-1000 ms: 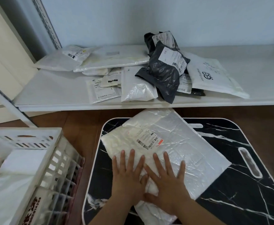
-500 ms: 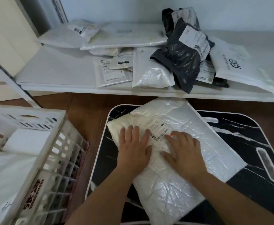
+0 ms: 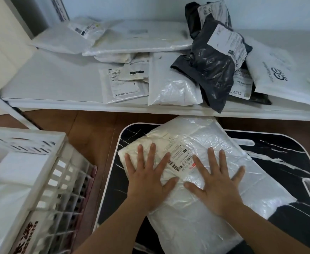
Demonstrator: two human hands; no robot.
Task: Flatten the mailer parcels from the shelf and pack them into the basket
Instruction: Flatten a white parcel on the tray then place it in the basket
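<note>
Down at the bottom center, left hand (image 3: 147,182) and right hand (image 3: 216,184) lie spread flat, pressing a white mailer (image 3: 214,217) on the black marble table (image 3: 288,162); its corners overhang the table edges. Lower left sits the basket (image 3: 46,180), wood floor (image 3: 88,125) between. Further up, shelf (image 3: 58,83) holds mailers, left part bare.
</note>
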